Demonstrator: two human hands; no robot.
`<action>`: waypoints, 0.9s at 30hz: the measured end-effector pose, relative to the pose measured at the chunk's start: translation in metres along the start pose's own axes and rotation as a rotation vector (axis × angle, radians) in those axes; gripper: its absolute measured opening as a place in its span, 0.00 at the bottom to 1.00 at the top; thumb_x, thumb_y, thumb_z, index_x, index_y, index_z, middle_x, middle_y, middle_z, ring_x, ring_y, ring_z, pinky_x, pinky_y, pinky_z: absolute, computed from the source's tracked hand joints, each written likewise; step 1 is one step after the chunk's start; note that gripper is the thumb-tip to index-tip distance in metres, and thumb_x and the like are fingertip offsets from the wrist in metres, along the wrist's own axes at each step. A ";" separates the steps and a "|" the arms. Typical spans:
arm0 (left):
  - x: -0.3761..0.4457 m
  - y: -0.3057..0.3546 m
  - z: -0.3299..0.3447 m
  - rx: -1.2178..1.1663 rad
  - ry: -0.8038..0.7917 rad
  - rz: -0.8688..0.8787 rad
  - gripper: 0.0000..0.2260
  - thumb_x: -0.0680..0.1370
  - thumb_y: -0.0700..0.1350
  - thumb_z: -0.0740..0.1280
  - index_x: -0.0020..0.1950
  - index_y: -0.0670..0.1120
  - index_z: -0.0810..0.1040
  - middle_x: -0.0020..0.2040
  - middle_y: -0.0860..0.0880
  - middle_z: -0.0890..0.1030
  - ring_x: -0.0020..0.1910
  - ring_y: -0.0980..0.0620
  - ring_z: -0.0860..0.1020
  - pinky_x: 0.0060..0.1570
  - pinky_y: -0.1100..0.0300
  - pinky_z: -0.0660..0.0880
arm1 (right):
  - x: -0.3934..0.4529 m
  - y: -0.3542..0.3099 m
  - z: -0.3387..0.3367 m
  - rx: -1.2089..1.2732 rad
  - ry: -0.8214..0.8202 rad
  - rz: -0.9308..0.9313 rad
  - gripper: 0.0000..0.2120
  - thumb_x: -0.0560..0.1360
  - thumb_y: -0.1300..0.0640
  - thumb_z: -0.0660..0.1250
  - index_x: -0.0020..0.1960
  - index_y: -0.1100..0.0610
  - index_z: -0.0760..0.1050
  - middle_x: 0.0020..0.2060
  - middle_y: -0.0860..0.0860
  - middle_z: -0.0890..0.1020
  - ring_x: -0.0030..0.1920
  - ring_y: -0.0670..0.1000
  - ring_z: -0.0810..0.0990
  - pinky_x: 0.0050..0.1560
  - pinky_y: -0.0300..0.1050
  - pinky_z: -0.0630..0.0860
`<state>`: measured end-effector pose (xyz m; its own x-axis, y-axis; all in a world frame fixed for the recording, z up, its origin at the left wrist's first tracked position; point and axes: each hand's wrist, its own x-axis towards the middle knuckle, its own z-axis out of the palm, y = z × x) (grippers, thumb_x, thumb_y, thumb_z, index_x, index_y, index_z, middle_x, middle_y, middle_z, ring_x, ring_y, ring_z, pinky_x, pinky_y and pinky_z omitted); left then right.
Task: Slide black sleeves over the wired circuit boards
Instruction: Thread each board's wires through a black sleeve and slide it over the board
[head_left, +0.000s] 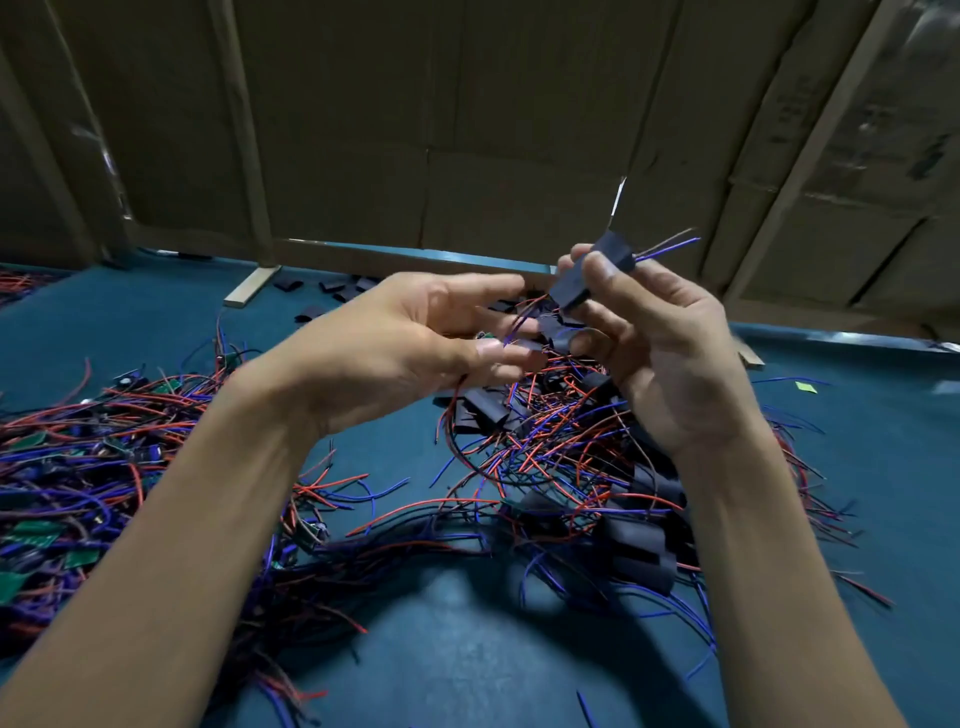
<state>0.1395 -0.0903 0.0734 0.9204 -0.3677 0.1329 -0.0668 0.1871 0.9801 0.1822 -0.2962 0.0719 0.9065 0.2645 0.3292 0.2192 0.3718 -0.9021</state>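
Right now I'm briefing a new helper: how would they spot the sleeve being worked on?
Look above the blue table, in front of the cardboard wall. The right hand pinches one black sleeve in the air. Unlike the sleeves lying in the wire tangle, it is lifted, with wires sticking out both ends.

Board inside black sleeve (592, 273) hidden; forearms cropped.

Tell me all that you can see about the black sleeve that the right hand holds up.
The black sleeve is a short, flat, matte tube, like soft plastic. It is held above the table, tilted, its upper end away from the person. The right hand pinches it between thumb and fingers. Thin blue and brown wires stick out of its upper end, and red and blue ones leave the lower end toward the left hand. Whatever is inside is hidden.
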 end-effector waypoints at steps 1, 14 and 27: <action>0.001 0.000 -0.002 -0.008 0.029 -0.021 0.29 0.71 0.33 0.67 0.73 0.42 0.70 0.59 0.37 0.83 0.56 0.43 0.84 0.53 0.56 0.82 | 0.000 0.001 0.001 0.002 0.030 0.006 0.12 0.68 0.54 0.78 0.48 0.59 0.85 0.43 0.56 0.85 0.38 0.50 0.82 0.33 0.40 0.78; 0.009 -0.011 -0.002 -0.029 0.180 -0.011 0.08 0.75 0.37 0.70 0.52 0.42 0.84 0.47 0.42 0.87 0.44 0.52 0.86 0.36 0.65 0.80 | 0.000 0.012 0.007 -0.100 0.054 0.019 0.10 0.68 0.52 0.78 0.45 0.59 0.86 0.41 0.55 0.87 0.39 0.49 0.85 0.37 0.40 0.80; 0.012 -0.021 0.027 0.866 0.602 0.712 0.06 0.76 0.40 0.75 0.48 0.39 0.83 0.43 0.50 0.85 0.41 0.59 0.83 0.44 0.67 0.77 | -0.002 0.009 0.034 0.252 0.241 0.245 0.09 0.67 0.53 0.79 0.32 0.57 0.86 0.38 0.56 0.86 0.39 0.52 0.87 0.40 0.44 0.83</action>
<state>0.1411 -0.1236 0.0581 0.5910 0.0808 0.8026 -0.6361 -0.5651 0.5254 0.1700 -0.2635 0.0720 0.9857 0.1678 0.0120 -0.0812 0.5375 -0.8394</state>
